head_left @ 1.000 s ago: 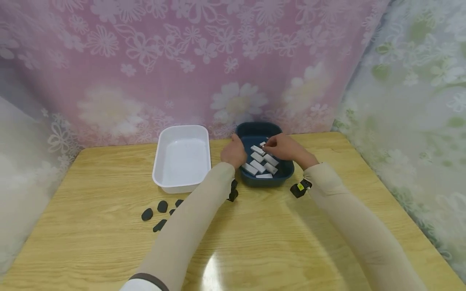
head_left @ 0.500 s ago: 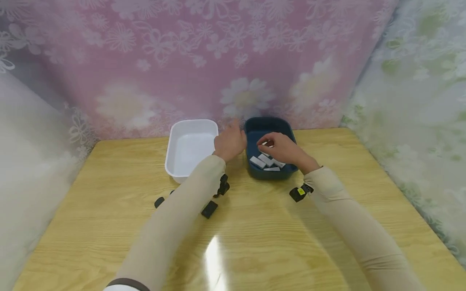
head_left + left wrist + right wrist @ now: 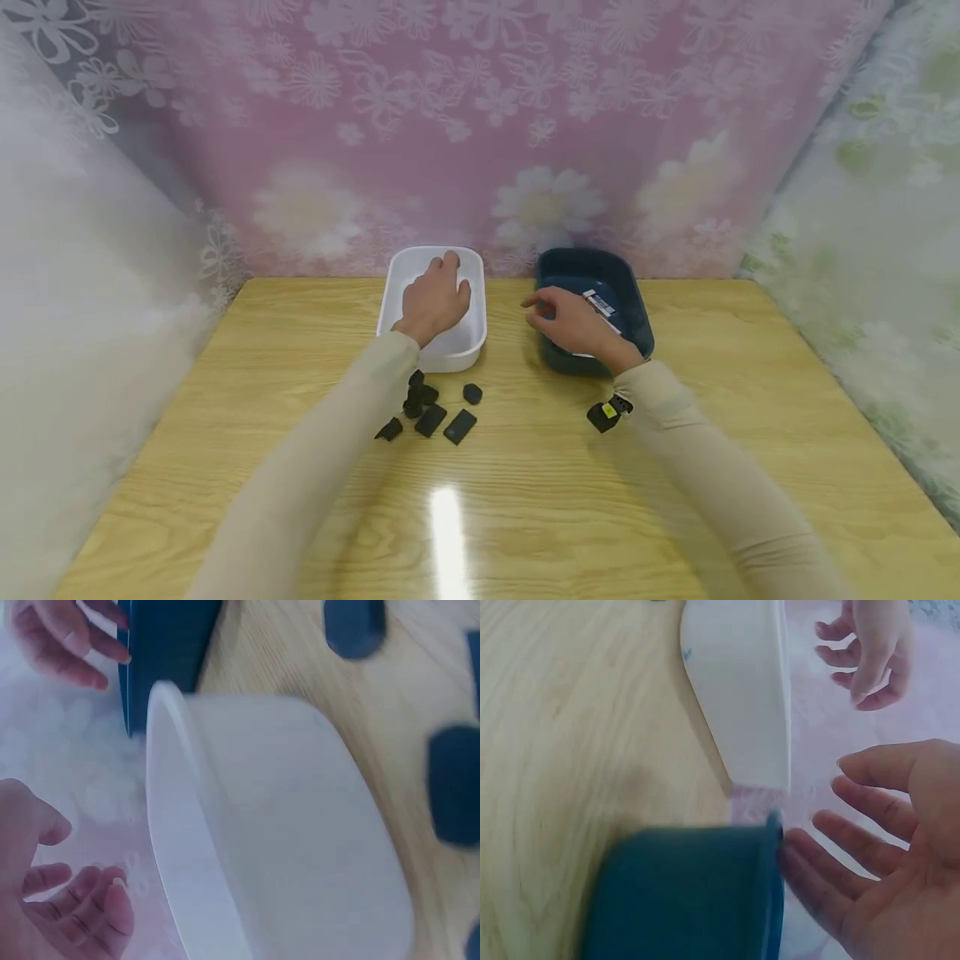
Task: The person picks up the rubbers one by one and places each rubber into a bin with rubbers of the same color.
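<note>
In the centre of the head view, the left hand (image 3: pixel 435 298) is held over the white basin (image 3: pixel 452 363), with its fingers loosely bent and thumb and fingers apart; in the left wrist view, nothing is seen to be gripped by it. Right of centre, the right hand (image 3: pixel 573 321) is held over the dark blue basin (image 3: pixel 561 362), its thumb and fingers likewise apart, and in the right wrist view nothing is seen to be clasped between them. Whether the rim of that basin is touched by the right fingers cannot be told. The white blocks (image 3: pixel 599 302) are found inside the dark blue basin; most of that basin's floor is hidden by the right hand and wrist, so their number cannot be counted. Below the white basin, towards the lower centre of the frame, several flat dark pieces (image 3: pixel 461 426) are laid on the wooden table (image 3: pixel 525 467), partly covered by the left sleeve (image 3: pixel 330 433). The step in hand is judged to be a pause between grips, each basin being attended by one hand and neither hand being loaded. For a block to be taken up, the right fingertips would need to be lowered past the rim and brought together on one block's narrow sides, with care taken that the neighbouring blocks are not nudged or the rim knocked.
</note>
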A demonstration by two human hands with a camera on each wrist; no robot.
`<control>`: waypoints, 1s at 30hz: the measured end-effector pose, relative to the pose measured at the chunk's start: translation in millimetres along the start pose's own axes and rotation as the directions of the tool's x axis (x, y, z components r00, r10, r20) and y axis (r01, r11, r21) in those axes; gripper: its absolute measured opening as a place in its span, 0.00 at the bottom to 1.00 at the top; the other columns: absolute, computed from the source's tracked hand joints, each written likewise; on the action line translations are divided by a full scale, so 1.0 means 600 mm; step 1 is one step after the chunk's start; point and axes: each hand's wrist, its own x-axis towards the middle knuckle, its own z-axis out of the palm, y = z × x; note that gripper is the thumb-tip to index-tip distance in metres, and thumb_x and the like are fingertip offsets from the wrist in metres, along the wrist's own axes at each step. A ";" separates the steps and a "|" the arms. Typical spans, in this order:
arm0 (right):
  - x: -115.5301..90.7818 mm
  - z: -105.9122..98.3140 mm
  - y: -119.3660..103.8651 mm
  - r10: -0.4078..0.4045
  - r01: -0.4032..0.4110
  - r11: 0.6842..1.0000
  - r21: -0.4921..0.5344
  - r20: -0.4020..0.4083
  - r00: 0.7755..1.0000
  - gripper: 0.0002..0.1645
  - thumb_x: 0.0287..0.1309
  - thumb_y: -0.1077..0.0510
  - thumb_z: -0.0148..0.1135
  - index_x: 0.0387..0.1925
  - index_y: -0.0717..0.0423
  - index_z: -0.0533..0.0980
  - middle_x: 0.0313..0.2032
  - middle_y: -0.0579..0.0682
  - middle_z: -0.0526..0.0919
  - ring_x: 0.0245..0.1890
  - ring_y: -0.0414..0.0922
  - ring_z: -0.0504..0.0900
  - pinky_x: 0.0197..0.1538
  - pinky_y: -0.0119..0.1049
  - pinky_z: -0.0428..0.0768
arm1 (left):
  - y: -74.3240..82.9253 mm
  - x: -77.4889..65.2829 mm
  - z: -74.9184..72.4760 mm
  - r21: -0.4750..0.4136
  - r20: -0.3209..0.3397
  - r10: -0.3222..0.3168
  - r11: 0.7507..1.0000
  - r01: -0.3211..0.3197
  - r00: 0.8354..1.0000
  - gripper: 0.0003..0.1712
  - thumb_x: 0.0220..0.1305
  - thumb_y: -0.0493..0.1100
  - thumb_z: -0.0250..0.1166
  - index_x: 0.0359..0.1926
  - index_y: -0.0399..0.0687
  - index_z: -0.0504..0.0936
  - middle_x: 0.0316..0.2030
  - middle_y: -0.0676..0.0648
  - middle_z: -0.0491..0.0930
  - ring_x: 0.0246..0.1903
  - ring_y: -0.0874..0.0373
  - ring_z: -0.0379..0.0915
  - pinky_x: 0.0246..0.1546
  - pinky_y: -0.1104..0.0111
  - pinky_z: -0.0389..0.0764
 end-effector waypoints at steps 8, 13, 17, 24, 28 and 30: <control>0.012 0.021 -0.009 -0.006 0.001 0.999 -0.054 -0.090 0.996 0.18 0.65 0.59 0.54 0.54 0.62 0.75 0.55 0.60 0.74 0.55 0.58 0.74 0.56 0.51 0.71 | -0.059 -0.008 -0.007 0.013 -0.071 -0.020 1.000 0.021 0.997 0.20 0.70 0.48 0.49 0.57 0.43 0.65 0.46 0.41 0.70 0.32 0.47 0.73 0.30 0.53 0.75; 0.022 0.032 -0.015 0.005 -0.008 0.998 -0.054 -0.066 0.998 0.18 0.65 0.57 0.55 0.54 0.60 0.74 0.58 0.60 0.73 0.55 0.58 0.74 0.55 0.51 0.71 | -0.093 -0.012 -0.012 -0.004 -0.095 -0.077 0.997 0.077 0.993 0.20 0.69 0.47 0.50 0.57 0.43 0.66 0.49 0.41 0.69 0.37 0.46 0.73 0.32 0.52 0.75; 0.028 0.043 -0.018 0.028 -0.030 0.999 -0.044 -0.053 0.998 0.19 0.65 0.56 0.55 0.55 0.60 0.73 0.58 0.60 0.71 0.55 0.59 0.74 0.54 0.51 0.72 | -0.121 -0.017 -0.011 -0.035 -0.084 -0.113 0.993 0.110 0.990 0.21 0.69 0.46 0.50 0.58 0.41 0.66 0.51 0.39 0.68 0.41 0.45 0.73 0.36 0.52 0.75; 0.035 0.062 -0.033 0.006 -0.007 1.000 -0.002 -0.052 0.999 0.20 0.64 0.58 0.55 0.55 0.62 0.73 0.57 0.61 0.72 0.52 0.59 0.76 0.53 0.50 0.73 | -0.164 -0.019 -0.006 -0.143 -0.013 -0.214 0.967 0.210 0.977 0.23 0.71 0.48 0.48 0.59 0.36 0.66 0.53 0.37 0.69 0.46 0.43 0.72 0.43 0.52 0.74; 0.042 0.074 -0.045 0.020 -0.020 1.000 0.015 -0.022 1.000 0.19 0.65 0.57 0.56 0.55 0.60 0.74 0.57 0.59 0.72 0.53 0.56 0.76 0.53 0.49 0.73 | -0.184 -0.017 -0.006 -0.221 0.029 -0.283 0.933 0.283 0.959 0.27 0.72 0.52 0.47 0.60 0.35 0.64 0.54 0.36 0.71 0.49 0.43 0.71 0.47 0.51 0.73; 0.045 0.081 -0.050 0.026 -0.026 0.999 0.022 -0.007 1.000 0.18 0.65 0.57 0.56 0.54 0.59 0.74 0.57 0.58 0.72 0.53 0.55 0.75 0.54 0.48 0.73 | -0.191 -0.017 -0.009 -0.238 0.051 -0.299 0.923 0.302 0.953 0.28 0.72 0.52 0.47 0.61 0.35 0.64 0.54 0.36 0.71 0.50 0.42 0.71 0.47 0.51 0.73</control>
